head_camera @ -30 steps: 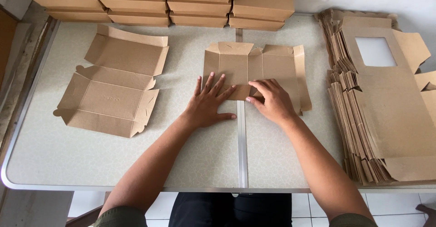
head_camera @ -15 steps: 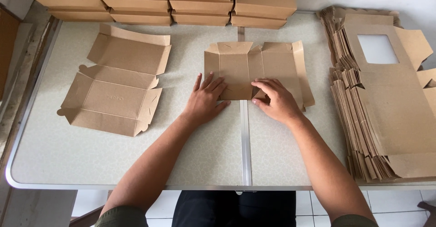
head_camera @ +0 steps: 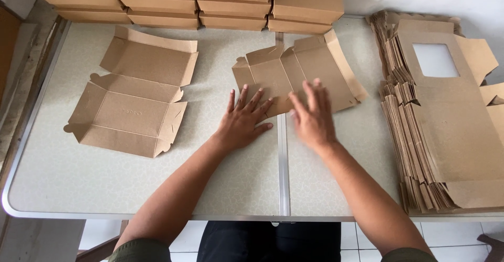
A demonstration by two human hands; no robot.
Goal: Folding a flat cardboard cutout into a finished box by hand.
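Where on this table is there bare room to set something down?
Bare table along the near edge, below the unfolded box blank, and between right hand and the flat stack. Crowded: the back row of folded boxes and the right side.

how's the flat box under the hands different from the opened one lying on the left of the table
The box blank under the hands lies skewed, with the left hand and right hand on its near edge; the opened box at left lies untouched. The first looks smaller and more folded, the second spread wide. Both are plain brown cardboard.
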